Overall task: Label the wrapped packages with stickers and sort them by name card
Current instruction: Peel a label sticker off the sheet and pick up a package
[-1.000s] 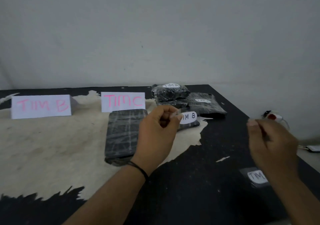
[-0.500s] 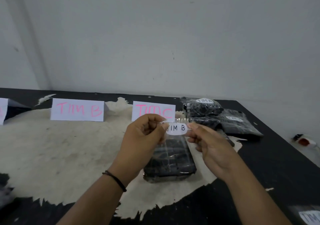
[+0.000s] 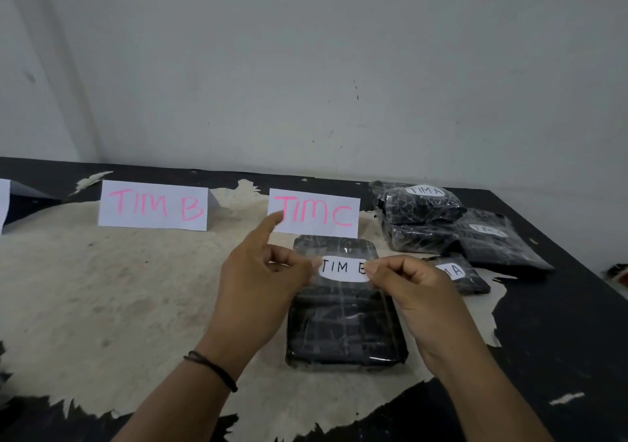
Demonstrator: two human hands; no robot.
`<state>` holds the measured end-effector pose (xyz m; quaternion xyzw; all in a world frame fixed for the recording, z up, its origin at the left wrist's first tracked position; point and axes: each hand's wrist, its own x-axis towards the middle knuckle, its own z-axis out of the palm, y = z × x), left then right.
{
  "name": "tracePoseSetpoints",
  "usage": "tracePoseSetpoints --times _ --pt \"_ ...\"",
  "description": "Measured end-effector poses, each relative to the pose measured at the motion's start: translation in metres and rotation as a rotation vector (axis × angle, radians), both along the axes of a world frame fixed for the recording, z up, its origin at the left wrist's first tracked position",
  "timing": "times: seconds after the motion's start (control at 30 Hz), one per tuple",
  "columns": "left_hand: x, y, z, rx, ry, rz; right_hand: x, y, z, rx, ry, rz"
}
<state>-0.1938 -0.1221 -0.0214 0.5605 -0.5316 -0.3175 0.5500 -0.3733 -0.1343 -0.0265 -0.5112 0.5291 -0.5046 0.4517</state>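
Against a bare pale wall, we work at a black bench (image 3: 560, 322) whose worn top shows a large pale patch. Our left hand (image 3: 258, 282) and right hand (image 3: 411, 288) each pinch one end of the TIM B sticker (image 3: 343, 268), stretched just above an unlabelled wrapped package (image 3: 343, 329) lying before the TIM C card (image 3: 314, 215). We judge the labelling step is in hand. Next we need to lower the sticker flat onto the wrap, press it smooth, then carry the package left to the TIM B card (image 3: 153, 205). Labelled packages (image 3: 441, 224) sit stacked at right.
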Motion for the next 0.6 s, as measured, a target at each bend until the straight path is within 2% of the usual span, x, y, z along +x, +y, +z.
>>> tracePoseSetpoints --times 0.1,0.43,0.6 --pt "0.002 0.003 0.001 0.014 -0.081 0.028 0.001 0.002 0.003 -0.006 0.032 0.011" --pt "-0.002 -0.009 -0.012 0.116 0.009 0.003 0.003 0.002 0.002 -0.056 0.396 -0.074" --pt "-0.005 -0.012 -0.014 0.133 0.008 0.022 0.006 0.003 0.001 -0.087 0.476 -0.106"
